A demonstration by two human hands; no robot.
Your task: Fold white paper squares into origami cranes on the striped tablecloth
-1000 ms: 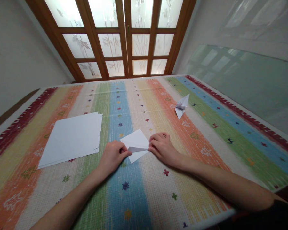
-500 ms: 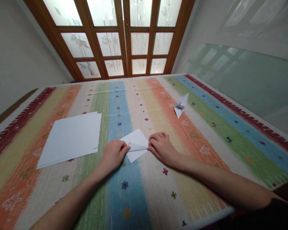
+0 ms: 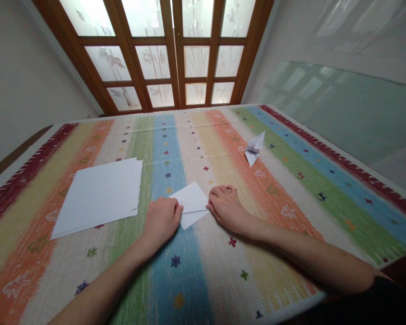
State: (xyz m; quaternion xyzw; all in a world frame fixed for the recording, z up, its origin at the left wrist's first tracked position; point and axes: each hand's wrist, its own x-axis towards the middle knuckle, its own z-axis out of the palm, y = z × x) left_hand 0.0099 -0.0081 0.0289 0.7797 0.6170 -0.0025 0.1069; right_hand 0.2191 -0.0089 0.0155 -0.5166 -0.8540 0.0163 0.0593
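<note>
A small folded white paper (image 3: 191, 197) lies on the table between my hands, one flap turned over and a pointed part sticking out toward me. My left hand (image 3: 164, 215) is closed on its left corner, thumb along the fold. At the right corner my right hand (image 3: 226, 204) has its fingers curled together, gripping the paper's edge. The fingertips of both hands are partly hidden. Farther off to the right stands a folded white paper figure (image 3: 255, 149) with pointed ends, untouched.
A stack of white paper sheets (image 3: 98, 196) lies to the left of my left hand. The striped tablecloth (image 3: 186, 280) covers the table. Beyond its far edge are wooden doors with frosted panes (image 3: 176, 54); a pale glass panel (image 3: 345, 117) leans along the right wall.
My left hand has turned slightly, its thumb pressing over the left end of the fold. The flap on the folded paper lies flatter. My right hand has barely moved.
</note>
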